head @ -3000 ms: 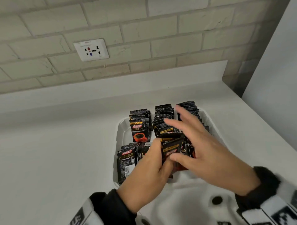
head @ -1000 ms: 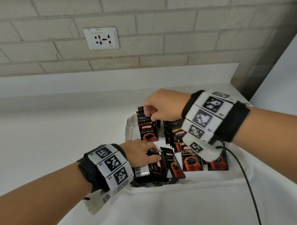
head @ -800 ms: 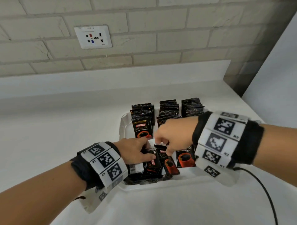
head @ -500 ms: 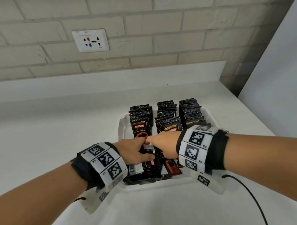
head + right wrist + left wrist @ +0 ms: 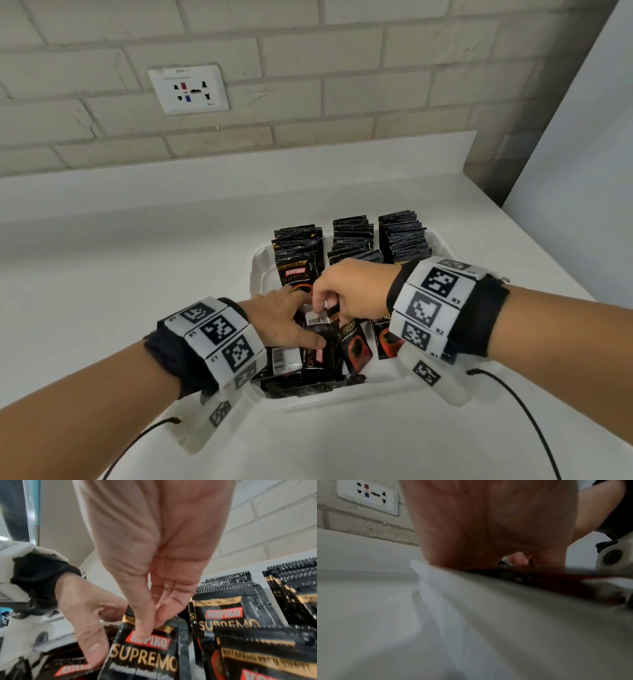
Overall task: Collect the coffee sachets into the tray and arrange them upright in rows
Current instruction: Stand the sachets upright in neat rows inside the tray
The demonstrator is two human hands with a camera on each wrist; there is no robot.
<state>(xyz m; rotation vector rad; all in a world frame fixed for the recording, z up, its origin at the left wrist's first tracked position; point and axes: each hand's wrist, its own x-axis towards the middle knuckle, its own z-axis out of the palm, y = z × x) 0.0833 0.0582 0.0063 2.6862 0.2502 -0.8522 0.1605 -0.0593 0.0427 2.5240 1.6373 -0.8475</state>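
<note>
A white tray point(image 5: 342, 399) holds three upright rows of black coffee sachets point(image 5: 352, 236) at its back. Loose sachets point(image 5: 308, 363) lie in a heap at the tray's front left. My left hand point(image 5: 294, 318) rests on that heap with fingers spread, its thumb pressing a lying sachet in the right wrist view. Beside it, my right hand point(image 5: 323, 308) pinches the top edge of one Kopiko sachet point(image 5: 145, 655) between thumb and fingertips point(image 5: 142, 628); the sachet stands tilted. The left wrist view shows only my palm point(image 5: 488, 527) over the tray rim point(image 5: 471, 588).
The tray sits on a white counter point(image 5: 137, 274) against a brick wall with a socket plate point(image 5: 188, 89). A white panel point(image 5: 582, 171) rises at the right. Black cables point(image 5: 534, 421) trail from both wrist bands across the counter's near side.
My right hand came back from the far left row to the tray's front and took hold of a sachet next to my left hand. The left hand stayed on the heap.
</note>
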